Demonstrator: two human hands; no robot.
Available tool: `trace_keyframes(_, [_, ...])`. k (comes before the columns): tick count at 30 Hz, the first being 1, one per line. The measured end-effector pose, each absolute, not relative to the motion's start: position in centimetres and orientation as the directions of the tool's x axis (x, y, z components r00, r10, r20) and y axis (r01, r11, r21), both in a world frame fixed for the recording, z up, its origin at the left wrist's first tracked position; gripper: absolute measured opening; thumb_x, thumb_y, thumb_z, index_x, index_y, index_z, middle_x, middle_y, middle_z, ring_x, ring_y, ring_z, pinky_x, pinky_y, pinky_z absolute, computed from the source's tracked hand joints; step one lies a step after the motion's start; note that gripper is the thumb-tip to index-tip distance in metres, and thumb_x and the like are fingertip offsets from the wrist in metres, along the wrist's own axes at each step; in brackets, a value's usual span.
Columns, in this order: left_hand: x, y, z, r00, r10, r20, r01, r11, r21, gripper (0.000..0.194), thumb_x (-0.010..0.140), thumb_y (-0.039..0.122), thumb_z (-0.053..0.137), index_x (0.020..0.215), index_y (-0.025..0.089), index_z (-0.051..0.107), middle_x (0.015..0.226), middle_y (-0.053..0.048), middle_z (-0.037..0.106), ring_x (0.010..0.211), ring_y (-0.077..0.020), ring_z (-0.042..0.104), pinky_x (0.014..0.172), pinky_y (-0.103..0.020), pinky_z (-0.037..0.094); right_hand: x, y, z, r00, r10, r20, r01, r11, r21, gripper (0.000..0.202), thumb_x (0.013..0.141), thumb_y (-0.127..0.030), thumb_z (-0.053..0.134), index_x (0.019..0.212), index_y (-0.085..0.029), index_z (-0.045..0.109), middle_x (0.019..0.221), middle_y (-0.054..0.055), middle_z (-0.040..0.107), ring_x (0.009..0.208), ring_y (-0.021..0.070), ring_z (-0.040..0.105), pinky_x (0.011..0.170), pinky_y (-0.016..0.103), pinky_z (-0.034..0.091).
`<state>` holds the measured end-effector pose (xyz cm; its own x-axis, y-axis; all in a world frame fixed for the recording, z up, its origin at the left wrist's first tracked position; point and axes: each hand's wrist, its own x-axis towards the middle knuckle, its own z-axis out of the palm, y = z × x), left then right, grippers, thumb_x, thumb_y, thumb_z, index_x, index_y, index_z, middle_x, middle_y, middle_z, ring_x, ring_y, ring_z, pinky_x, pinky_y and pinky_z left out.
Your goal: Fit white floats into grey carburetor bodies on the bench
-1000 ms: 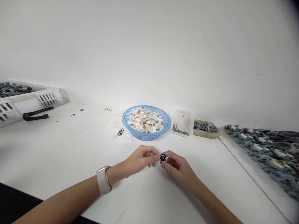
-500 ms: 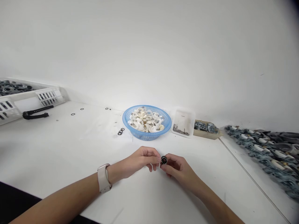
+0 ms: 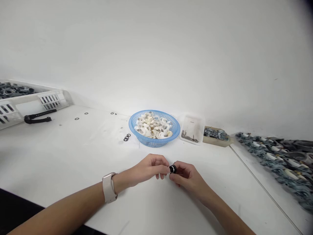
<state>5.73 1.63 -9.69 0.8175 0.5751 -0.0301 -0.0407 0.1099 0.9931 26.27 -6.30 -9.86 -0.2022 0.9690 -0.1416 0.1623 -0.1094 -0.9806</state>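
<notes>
A small round black part with a shiny metal ring (image 3: 172,169) sits between my two hands, above the white table (image 3: 146,205). My right hand (image 3: 185,174) grips it between thumb and fingers from the right. From the left, my left hand (image 3: 156,167) meets the part with thumb and forefinger pinched at its edge; whether anything small is in that pinch is hidden. Beyond the hands stands a blue basket (image 3: 156,143) filled with white curved plastic pieces (image 3: 153,127). Several black rings (image 3: 126,138) lie to the left of the basket.
Right of the basket are a clear tray of metal pins (image 3: 192,132) and a small box of grey parts (image 3: 216,140). Rows of grey assemblies (image 3: 276,156) cover the far right. A white crate (image 3: 31,106) and a black watch (image 3: 36,117) are at the left.
The black part has turned between my fingers, so its ringed face now points more to the left. Both hands have barely shifted.
</notes>
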Motion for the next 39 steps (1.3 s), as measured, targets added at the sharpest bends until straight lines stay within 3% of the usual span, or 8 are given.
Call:
trace_keyframes(9, [6.0,1.2,-10.3,0.754,0.654,0.058,0.073,-0.171,0.982,0.024,0.082,0.038,0.078,0.085,0.018,0.066,0.074,0.003,0.061,0.069,-0.0128,0.054,0.068,-0.028,0.041,25.8,-6.5,-10.3,-0.104,0.991,-0.082,0.289,-0.049,-0.956,0.034,0.080,-0.046,0.079,0.075,-0.019,0.059,0.067,-0.004,0.044,0.064,0.0115,0.034,0.058,0.027,0.025])
trace_keyframes(24, [6.0,0.9,-9.9,0.741,0.665,0.086,0.118,-0.256,0.959,0.020,0.086,0.038,0.074,0.088,0.019,0.067,0.070,0.004,0.060,0.065,-0.0120,0.052,0.067,-0.028,0.041,25.7,-6.6,-10.9,-0.038,0.991,0.125,0.429,0.130,-0.894,0.035,0.086,-0.052,0.070,0.075,-0.022,0.056,0.069,-0.002,0.052,0.063,0.0132,0.041,0.060,0.028,0.036])
trace_keyframes(39, [5.9,1.1,-10.2,0.721,0.686,0.098,0.145,-0.288,0.947,0.022,0.086,0.040,0.073,0.083,0.019,0.068,0.070,0.003,0.060,0.065,-0.0124,0.051,0.066,-0.027,0.042,25.6,-6.6,-11.2,-0.031,0.987,0.160,0.473,0.155,-0.867,0.037,0.088,-0.053,0.066,0.073,-0.023,0.053,0.068,-0.002,0.050,0.063,0.0140,0.043,0.057,0.028,0.035])
